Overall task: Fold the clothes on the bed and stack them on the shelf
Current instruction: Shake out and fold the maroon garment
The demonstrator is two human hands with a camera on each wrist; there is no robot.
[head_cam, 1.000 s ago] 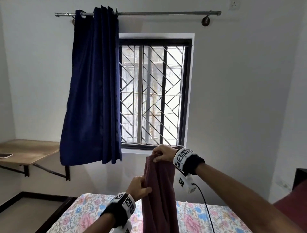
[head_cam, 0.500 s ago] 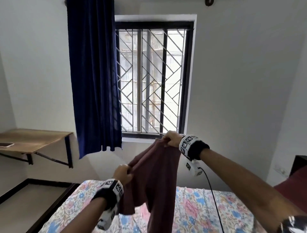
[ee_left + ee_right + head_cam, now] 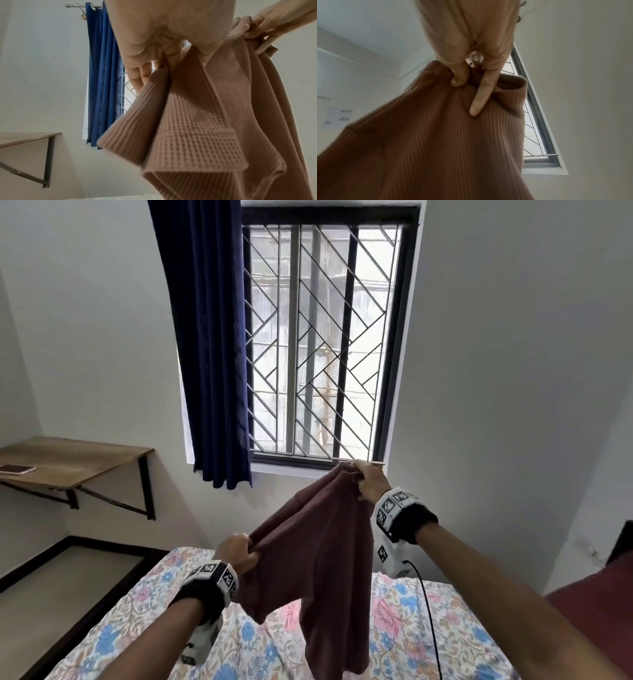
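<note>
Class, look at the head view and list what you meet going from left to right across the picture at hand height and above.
Phone → wooden wall shelf → dark blue curtain → left hand → maroon ribbed garment → right hand.

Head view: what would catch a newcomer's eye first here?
A maroon ribbed garment held up in mid-air above the floral bedsheet, the right hand gripping its top high, the left hand gripping an edge lower. Behind it, a bright barred window with a dark blue curtain on its left.
</note>
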